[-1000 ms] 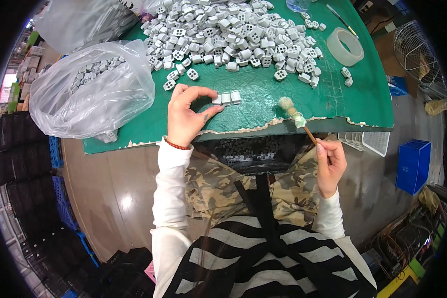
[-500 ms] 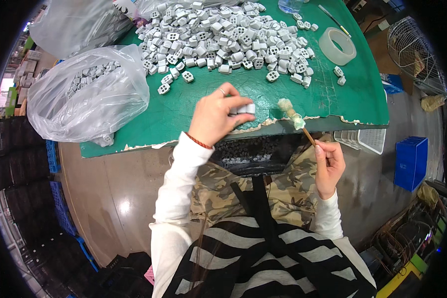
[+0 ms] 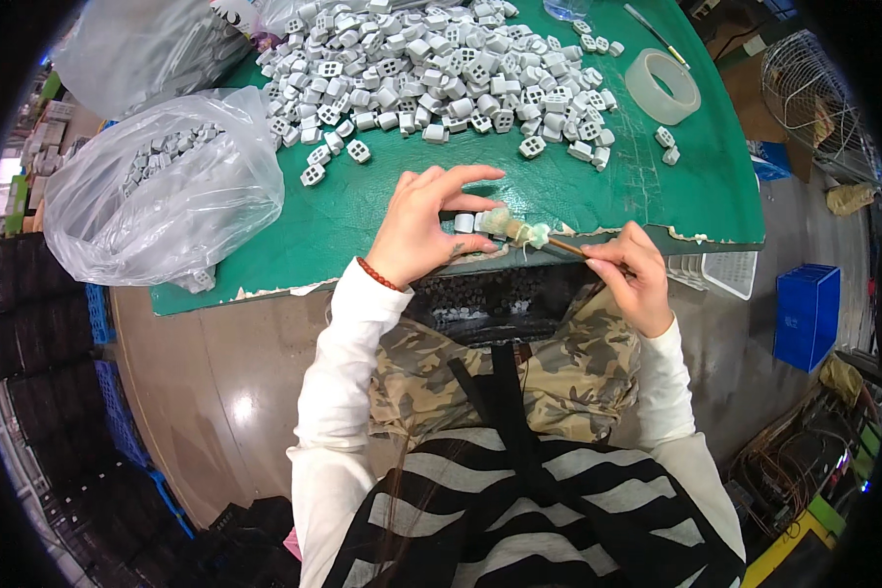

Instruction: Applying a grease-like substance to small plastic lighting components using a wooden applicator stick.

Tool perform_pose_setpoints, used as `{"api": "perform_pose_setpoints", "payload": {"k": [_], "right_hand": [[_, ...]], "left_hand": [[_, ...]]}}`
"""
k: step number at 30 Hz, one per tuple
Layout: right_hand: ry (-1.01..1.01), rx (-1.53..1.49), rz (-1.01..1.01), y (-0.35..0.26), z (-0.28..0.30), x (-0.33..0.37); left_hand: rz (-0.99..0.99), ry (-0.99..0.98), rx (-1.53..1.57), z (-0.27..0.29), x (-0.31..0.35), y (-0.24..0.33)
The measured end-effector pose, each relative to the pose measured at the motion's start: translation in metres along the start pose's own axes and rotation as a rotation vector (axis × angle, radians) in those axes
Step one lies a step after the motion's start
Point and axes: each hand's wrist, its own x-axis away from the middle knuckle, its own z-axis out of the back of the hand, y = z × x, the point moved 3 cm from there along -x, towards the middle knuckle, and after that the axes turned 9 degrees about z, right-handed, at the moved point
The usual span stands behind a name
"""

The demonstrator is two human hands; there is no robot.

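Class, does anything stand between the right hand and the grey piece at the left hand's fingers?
Only the stick held by the right hand: its fuzzy tip is just right of the piece by the left hand. Whether they touch is unclear. Nothing else visible is in the way.

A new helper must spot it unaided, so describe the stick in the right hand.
Find the green tabletop, then its near edge, where the right hand grips a thin brown stick. Its far end points toward the left hand and carries a lumpy, pale yellowish-green wad, unlike the plain grey blocks around.
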Motion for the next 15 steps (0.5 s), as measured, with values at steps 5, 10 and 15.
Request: {"api": "perform_pose_setpoints", "payload": {"k": [5, 10, 15], "right_hand": [[-0.093, 0.065, 0.073, -0.001, -0.018, -0.024], [-0.101, 0.146, 0.067, 0.006, 0.004, -0.02], [-0.108, 0.157, 0.18, -0.005, -0.021, -0.036]], "left_hand": [[0.064, -0.024, 0.043, -0.001, -0.002, -0.003], [0.066, 0.004, 0.041, -0.003, -0.003, -0.007], [0.077, 0.035, 0.037, -0.002, -0.001, -0.007]]}}
